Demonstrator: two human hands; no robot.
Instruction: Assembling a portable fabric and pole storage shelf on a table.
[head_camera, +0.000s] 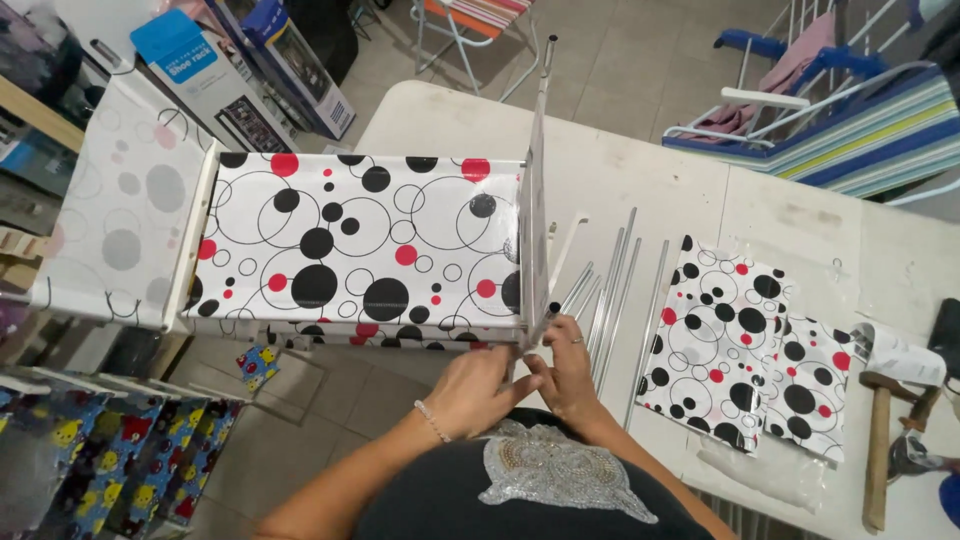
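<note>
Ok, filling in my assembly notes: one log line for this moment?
left hand: on rack frame corner | right hand: same corner | polka-dot shelf: fitted | metal rods: loose on table

Tiled floor, crowded room
You see a striped folding chair at two o'clock, boxes at eleven.

Both hands close together at centre: left hand fingers curled, right hand fingers bent.
</note>
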